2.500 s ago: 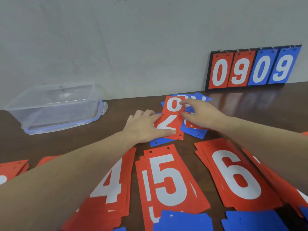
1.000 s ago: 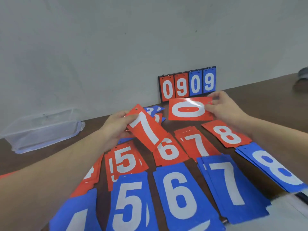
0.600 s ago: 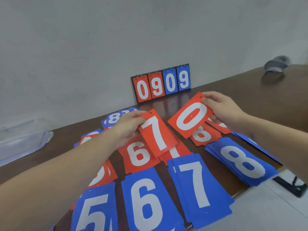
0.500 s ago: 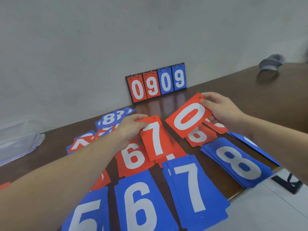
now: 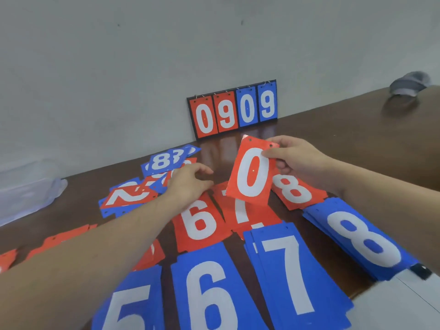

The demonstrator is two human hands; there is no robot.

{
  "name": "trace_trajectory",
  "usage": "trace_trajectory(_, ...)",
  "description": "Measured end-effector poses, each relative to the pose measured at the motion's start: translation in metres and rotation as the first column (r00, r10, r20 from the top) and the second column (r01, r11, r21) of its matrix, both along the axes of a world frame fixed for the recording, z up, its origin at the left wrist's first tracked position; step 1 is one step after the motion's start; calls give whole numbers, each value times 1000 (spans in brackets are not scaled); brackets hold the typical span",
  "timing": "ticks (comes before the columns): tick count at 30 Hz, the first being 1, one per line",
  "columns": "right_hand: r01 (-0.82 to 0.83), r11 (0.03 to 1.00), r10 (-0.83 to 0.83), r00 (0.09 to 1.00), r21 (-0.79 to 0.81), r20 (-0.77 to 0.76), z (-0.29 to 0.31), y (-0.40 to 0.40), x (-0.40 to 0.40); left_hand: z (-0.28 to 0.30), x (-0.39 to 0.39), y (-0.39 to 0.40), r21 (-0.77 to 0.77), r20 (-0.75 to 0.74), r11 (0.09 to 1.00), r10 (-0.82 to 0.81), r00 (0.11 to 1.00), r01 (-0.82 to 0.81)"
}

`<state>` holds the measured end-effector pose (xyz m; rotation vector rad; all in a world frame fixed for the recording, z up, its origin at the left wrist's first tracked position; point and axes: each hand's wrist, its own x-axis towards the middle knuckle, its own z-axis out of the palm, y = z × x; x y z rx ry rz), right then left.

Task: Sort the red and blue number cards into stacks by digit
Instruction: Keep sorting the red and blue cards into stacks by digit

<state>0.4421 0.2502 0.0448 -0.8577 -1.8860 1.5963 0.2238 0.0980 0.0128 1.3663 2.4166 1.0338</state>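
Head view shows us, nearest, three blue stacks: 5 (image 5: 126, 308), 6 (image 5: 209, 296), 7 (image 5: 290, 275), and blue 8 (image 5: 362, 241) to the right. Behind lie red 6 (image 5: 198, 222), 7 (image 5: 245, 215), 8 (image 5: 295, 191). Our right hand (image 5: 297, 160) pinches the red 0 card (image 5: 252, 175) at its upper edge, lifted over the red 7. It looks thin, light, stiff and glossy, so we judge an edge pinch best. Our left hand (image 5: 190, 184) hangs loosely curled and holds nothing. Farther is the unsorted heap (image 5: 147, 184).

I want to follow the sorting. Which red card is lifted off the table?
The red 0 card, pinched by the right hand; the other red cards lie flat.
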Motion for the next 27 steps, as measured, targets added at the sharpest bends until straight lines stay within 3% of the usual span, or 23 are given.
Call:
trace_trajectory(8, -169, 985, 166, 983, 40, 83, 13, -76, -79, 9, -63, -100, 118, 84, 983, 128, 988, -138)
trace_trajectory(15, -326, 945, 326, 944, -23, 42, 21, -171, -172, 14, -131, -235, 143, 125, 941, 290, 949, -306)
trace_trajectory(23, -535, 843, 538, 838, -60, 91, 15, -306, -284, 26, -183, -397, 212, 165, 856, 445, 880, -473)
trace_trajectory(27, -629, 774, 633, 763, -75, 128, 10, -374, -335, 29, -199, -478, 223, 109, 791, 560, 821, -569)
